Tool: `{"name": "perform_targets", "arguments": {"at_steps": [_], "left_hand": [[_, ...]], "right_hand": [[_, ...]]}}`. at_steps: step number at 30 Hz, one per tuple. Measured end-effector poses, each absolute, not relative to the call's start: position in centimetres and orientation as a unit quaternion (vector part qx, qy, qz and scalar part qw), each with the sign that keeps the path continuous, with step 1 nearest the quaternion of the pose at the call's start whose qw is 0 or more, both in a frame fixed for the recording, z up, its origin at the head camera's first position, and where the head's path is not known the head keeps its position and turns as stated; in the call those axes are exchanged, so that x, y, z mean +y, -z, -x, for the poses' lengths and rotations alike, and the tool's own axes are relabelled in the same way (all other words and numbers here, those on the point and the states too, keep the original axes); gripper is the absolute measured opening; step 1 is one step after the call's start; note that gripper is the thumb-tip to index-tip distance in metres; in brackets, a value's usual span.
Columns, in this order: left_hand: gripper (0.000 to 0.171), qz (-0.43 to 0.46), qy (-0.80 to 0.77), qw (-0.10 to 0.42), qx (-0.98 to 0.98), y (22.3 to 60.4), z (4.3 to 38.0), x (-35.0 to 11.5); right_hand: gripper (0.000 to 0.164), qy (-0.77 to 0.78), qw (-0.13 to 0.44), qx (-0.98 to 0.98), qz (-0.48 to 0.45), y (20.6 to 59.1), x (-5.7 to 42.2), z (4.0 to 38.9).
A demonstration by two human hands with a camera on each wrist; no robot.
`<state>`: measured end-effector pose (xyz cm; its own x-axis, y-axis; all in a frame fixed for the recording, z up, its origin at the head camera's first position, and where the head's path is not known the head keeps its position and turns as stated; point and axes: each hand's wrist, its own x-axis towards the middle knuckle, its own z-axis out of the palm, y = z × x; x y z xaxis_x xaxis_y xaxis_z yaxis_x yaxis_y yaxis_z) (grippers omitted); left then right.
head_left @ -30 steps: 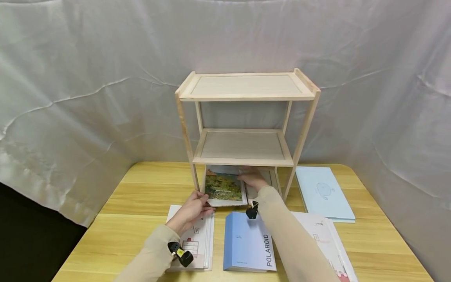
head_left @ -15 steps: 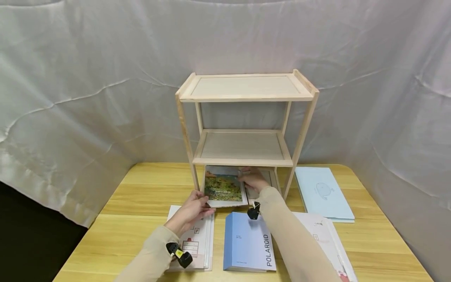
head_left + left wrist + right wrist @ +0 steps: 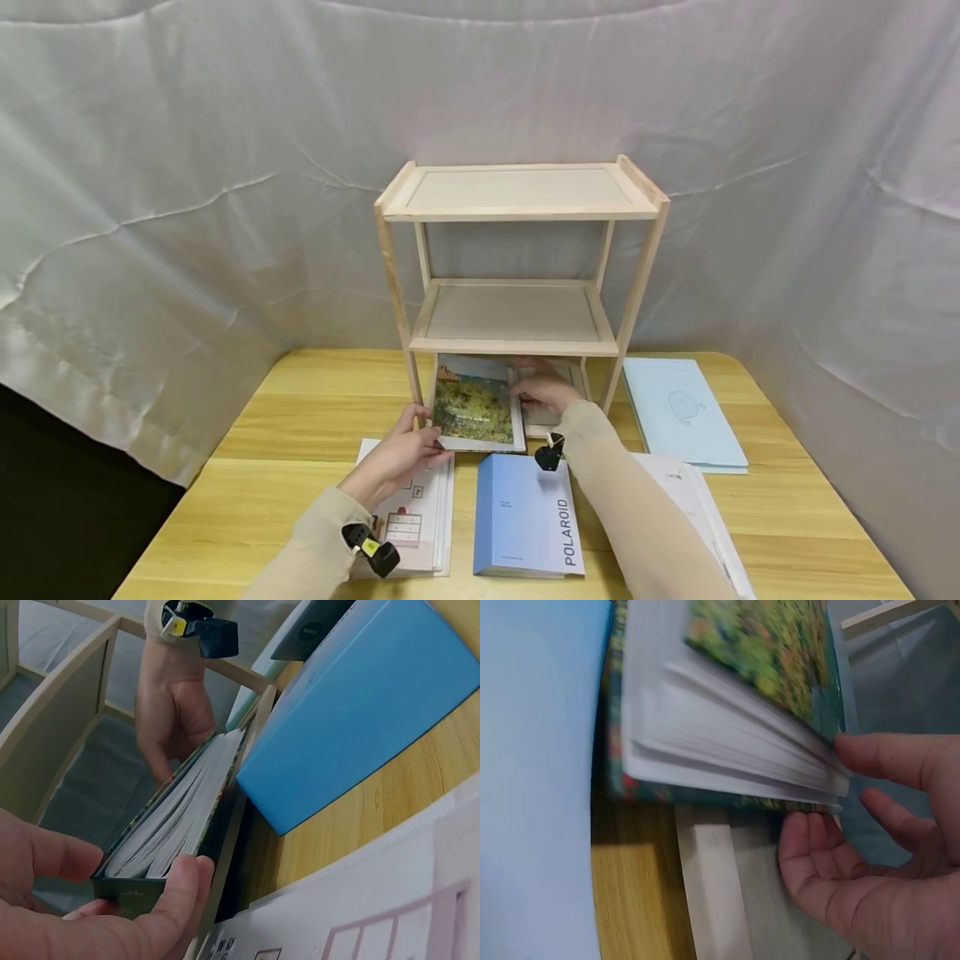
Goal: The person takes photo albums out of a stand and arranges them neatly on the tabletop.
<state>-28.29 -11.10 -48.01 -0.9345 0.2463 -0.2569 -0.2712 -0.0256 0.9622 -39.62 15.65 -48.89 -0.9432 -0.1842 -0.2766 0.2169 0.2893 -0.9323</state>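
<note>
A photo album [image 3: 472, 408] with a garden picture on its cover lies at the bottom level of the wooden rack [image 3: 517, 345], its near edge jutting out in front. My left hand [image 3: 401, 457] grips its near left corner. In the left wrist view that thumb is at the upper cover and the fingers lie along the lower one. My right hand [image 3: 546, 388] pinches the right edge, thumb on the top cover and fingertips under the bottom cover, as the right wrist view shows. White page edges [image 3: 727, 727] fan slightly apart between the covers.
A blue POLAROID album [image 3: 525, 517] lies just in front of the rack. White books with line drawings lie on either side, the left one [image 3: 423, 525] under my left wrist, the right one [image 3: 686, 492] partly behind my right sleeve. A pale blue whale book [image 3: 684, 412] lies right.
The photo album has come slightly toward me, its near edge further out from the rack. Both hands keep their hold on it. The head view has shifted a little.
</note>
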Motion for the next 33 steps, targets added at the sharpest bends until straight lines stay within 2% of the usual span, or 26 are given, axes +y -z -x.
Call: {"name": "perform_targets", "arguments": {"at_steps": [4,11,16,33], "left_hand": [[0.038,-0.005,-0.709,0.182,0.681,48.1,28.3,-11.6],[0.038,-0.021,-0.694,0.190,0.694,48.2,28.2,-12.7],[0.039,-0.043,-0.679,0.194,0.707,48.0,28.0,-13.2],[0.042,-0.061,-0.654,0.201,0.727,47.4,26.7,-14.5]], "right_hand": [[0.076,0.600,0.184,0.779,0.003,48.6,16.0,39.5],[0.077,0.606,0.205,0.768,0.038,48.3,16.4,39.1],[0.073,0.606,0.198,0.769,0.048,47.8,16.5,38.6],[0.076,0.611,0.171,0.771,0.059,47.1,16.3,36.4]]}}
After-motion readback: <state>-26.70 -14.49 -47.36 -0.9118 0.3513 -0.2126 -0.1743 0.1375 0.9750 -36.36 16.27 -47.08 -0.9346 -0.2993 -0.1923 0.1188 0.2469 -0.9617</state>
